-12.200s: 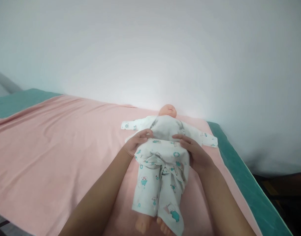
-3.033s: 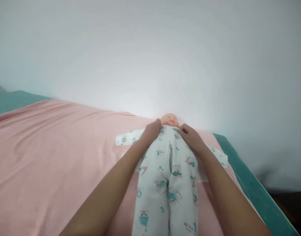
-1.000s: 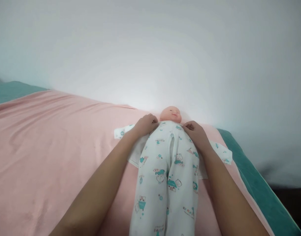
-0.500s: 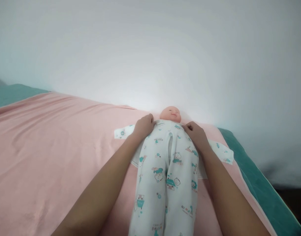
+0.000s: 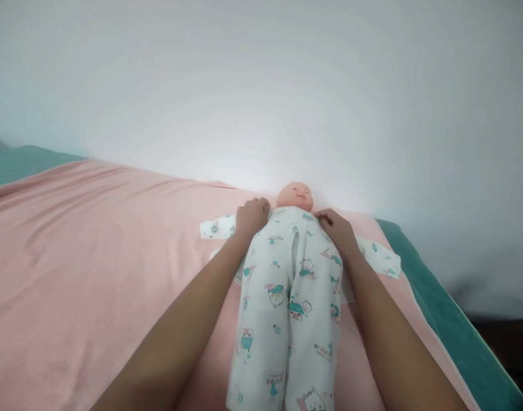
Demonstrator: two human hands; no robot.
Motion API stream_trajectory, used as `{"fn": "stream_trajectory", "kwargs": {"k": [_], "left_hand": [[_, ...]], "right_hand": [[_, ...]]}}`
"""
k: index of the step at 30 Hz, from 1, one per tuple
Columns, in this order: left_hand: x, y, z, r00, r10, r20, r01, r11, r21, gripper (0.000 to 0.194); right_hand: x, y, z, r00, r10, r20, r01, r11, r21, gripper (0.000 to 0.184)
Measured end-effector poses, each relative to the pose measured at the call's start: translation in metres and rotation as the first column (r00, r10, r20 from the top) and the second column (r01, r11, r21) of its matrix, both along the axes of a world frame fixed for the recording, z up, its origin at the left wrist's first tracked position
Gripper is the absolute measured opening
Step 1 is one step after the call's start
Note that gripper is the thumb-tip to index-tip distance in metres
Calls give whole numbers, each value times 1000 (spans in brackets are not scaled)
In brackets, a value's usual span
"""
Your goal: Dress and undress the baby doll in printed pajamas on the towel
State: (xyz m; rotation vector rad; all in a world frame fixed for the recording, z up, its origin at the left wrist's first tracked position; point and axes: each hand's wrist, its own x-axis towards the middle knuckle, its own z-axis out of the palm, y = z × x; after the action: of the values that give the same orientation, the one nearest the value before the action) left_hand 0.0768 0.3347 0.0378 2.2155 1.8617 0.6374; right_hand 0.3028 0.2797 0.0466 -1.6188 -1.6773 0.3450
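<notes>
A baby doll [image 5: 295, 196] lies on its back, only its head showing beyond a pair of white printed baby pants [image 5: 289, 285]. The pants are spread over the doll's body, legs toward me. At the waistband's left corner, my left hand [image 5: 253, 216] has its fingers curled round the edge. My right hand [image 5: 335, 227] pinches the waistband's right side. Under the pants, a white printed baby shirt shows its left sleeve [image 5: 218, 228] and right sleeve [image 5: 383, 260] stretched out sideways. The shirt's body is mostly hidden.
A pink sheet [image 5: 94, 274] with wrinkles lies under everything. Green bedding [image 5: 449, 314] borders it at the right, and more green cloth [image 5: 30, 162] shows at far left. A pale wall [image 5: 261, 85] rises behind the doll's head.
Both hands stay at the waistband, the left hand's knuckles turned slightly. The pants' leg ends have come farther into view at the bottom. The doll's head appears slightly higher.
</notes>
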Motion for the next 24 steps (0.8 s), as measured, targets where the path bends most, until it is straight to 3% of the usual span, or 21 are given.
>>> {"fn": "stream_trajectory", "kwargs": {"k": [7, 12, 18, 24], "left_hand": [[-10, -19, -9, 996, -40, 83, 30, 993, 114, 25], [-22, -45, -22, 982, -136, 132, 97, 959, 267, 29], [-28, -79, -26, 992, -107, 71, 78, 942, 327, 35], [-36, -120, -24, 988, -151, 44, 129, 940, 316, 37]], "right_hand": [[5, -13, -10, 962, 11, 273, -21, 999, 33, 34], [5, -46, -30, 842, -174, 511, 86, 978, 191, 43], [-6, -84, -43, 809, -312, 498, 176, 938, 300, 44], [-13, -119, -39, 860, -243, 450, 92, 939, 331, 42]]}}
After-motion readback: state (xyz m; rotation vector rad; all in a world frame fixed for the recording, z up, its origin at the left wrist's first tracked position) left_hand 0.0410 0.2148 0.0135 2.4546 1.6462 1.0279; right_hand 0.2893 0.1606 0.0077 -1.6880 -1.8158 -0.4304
